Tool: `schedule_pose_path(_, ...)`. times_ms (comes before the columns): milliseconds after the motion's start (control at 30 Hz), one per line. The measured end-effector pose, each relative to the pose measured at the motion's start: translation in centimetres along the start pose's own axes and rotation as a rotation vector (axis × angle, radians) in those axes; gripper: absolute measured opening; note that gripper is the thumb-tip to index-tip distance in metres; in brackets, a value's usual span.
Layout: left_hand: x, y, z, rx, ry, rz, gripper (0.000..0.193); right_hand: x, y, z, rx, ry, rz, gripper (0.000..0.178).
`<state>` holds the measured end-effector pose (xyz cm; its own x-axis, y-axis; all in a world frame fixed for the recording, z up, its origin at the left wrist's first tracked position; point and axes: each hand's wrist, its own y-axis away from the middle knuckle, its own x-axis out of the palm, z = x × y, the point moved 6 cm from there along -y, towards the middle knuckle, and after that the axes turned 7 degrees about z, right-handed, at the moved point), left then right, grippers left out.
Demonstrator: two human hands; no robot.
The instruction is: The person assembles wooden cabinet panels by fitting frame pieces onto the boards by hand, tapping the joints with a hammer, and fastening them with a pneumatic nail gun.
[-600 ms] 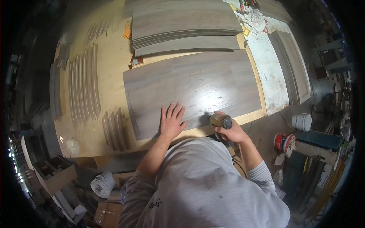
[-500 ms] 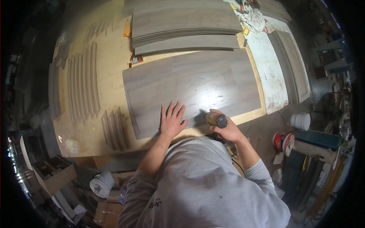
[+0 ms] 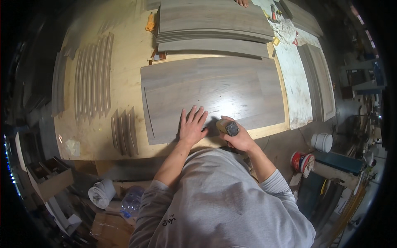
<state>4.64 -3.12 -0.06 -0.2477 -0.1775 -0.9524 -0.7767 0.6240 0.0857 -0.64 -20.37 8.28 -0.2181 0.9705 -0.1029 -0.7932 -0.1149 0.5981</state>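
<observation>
Where a pale wooden workbench (image 3: 128,95) stands over a dim workshop floor (image 3: 275,149), a grey-brown rectangular panel (image 3: 215,89) lies flat near its front edge. The bare left hand (image 3: 192,127) rests on it, fingers slightly spread; the bare right hand (image 3: 242,140) is wrapped round a tan-and-black handheld tool (image 3: 226,127) near the panel's front. Faint wood grain streaks the panel's glossy face.

Workbench with a pale wooden top (image 3: 129,62), bordered at right by a stained white surface (image 3: 295,93). Near centre, a flat grey-brown panel (image 3: 175,89); just beyond it, a stack of similar panels (image 3: 213,20). Left, long strips (image 3: 93,80) in a row, short strips (image 3: 124,133) nearer. Far right, a rumpled white cloth (image 3: 284,29); along the right edge, framed panels (image 3: 326,78).
</observation>
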Motion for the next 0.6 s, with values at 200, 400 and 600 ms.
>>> schedule_pose_path(200, -0.15, -0.07, -0.06, 0.002, 0.014, -0.014, 0.074, -0.12, -0.13, 0.17, 0.1, -0.027, 0.037, 0.075)
schedule_pose_path(400, -0.38, -0.04, -0.14, 0.002, 0.007, -0.022, 0.073, -0.05, 0.01, 0.62, 0.11, -0.072, 0.057, 0.076)
schedule_pose_path(600, -0.48, 0.0, -0.18, -0.003, 0.012, -0.012, 0.073, -0.11, -0.06, 0.72, 0.102, -0.027, 0.034, 0.074)
